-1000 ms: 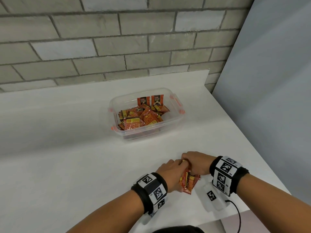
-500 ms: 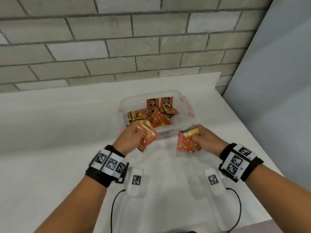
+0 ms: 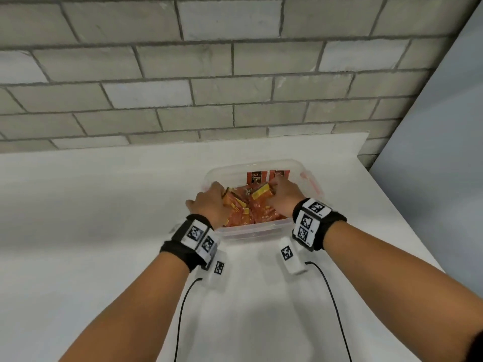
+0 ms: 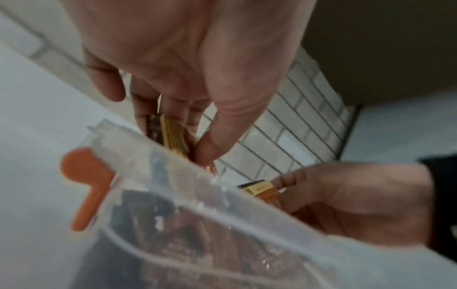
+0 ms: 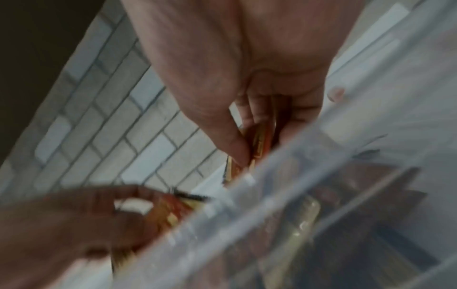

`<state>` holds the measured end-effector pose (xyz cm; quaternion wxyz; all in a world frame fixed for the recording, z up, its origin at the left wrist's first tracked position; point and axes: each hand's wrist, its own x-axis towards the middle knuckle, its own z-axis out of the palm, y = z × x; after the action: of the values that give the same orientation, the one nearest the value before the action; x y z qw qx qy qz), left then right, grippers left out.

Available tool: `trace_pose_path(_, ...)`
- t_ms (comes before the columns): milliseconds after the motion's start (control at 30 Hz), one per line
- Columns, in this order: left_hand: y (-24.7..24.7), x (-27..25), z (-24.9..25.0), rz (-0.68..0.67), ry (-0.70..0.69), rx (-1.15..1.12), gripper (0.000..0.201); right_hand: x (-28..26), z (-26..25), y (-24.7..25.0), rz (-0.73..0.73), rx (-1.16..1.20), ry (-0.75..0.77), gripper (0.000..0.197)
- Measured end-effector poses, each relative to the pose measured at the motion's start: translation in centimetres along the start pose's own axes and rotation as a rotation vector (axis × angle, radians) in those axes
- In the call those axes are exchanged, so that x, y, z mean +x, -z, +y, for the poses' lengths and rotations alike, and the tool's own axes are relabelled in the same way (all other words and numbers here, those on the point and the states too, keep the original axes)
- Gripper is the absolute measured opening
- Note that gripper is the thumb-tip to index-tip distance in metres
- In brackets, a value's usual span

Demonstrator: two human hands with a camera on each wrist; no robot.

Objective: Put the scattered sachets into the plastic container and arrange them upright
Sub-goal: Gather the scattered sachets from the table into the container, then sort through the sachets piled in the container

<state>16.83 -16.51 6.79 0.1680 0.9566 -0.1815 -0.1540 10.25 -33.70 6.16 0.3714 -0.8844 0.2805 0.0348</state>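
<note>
Half a second ago my hands were short of the box; now both are over it, each carrying its bunch. My left hand [image 3: 209,202] has thumb and fingers [image 4: 212,150] pinched on a small stack of orange-and-yellow foil sachets [image 4: 173,135], and my right hand [image 3: 283,195] pinches its own bunch of the same sachets [image 3: 261,193], thumb pressed against the packets in the right wrist view.

Both bunches hang just above the heap of loose orange sachets [image 3: 251,215] filling the clear rectangular plastic container [image 3: 251,232] in the middle of the head view. I judge this the dropping-in step. Next I need to lower and let go, then begin standing packets on edge.

Two red sachets [image 3: 266,176] already stand upright against the far wall, at the top of the box; the rest lie flat and crossed. That jumble is what stands in my way: little free floor shows for setting anything upright, so I expect to clear a row first.

An orange clip [image 4: 86,185] sits on the container's side. The white tabletop [image 3: 104,231] shows no stray sachets, and a grey brick wall [image 3: 235,74] runs across the upper frame.
</note>
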Motion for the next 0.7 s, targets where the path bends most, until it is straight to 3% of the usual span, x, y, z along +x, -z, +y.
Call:
trace_pose_path(100, -1.3, -0.2, -0.1, 0.056, -0.064, 0.223, 0.04, 0.2, 0.3, -1.3, -0.017, -0.248, 0.069, 0.057)
trace_pose_path(200, -2.2, -0.2, -0.7, 0.078, -0.077, 0.229, 0.052, 0.2, 0.6, -1.4, -0.051, -0.397, 0.096, 0.062)
trace_pose_path(333, -2.8, -0.7, -1.1, 0.049, -0.066, -0.036, 0.075, 0.0, 1.4, -1.2, -0.074, -0.24, 0.12, 0.064)
trace_pose_path(433, -3.2, -0.9, -1.6, 0.07, 0.019, -0.321, 0.073, -0.6, 1.9, -0.7, -0.037, -0.128, 0.112, 0.068)
trace_pose_path(533, -3.7, -1.0, -2.3, 0.059, 0.026, -0.532, 0.065, -1.2, 2.3, -0.5, -0.065, -0.177, 0.097, 0.062)
trace_pose_path(700, -4.3, -2.7, -3.1, 0.046, -0.058, -0.472, 0.062, -4.1, 2.2, -0.1, -0.108, -0.224, 0.137, 0.057)
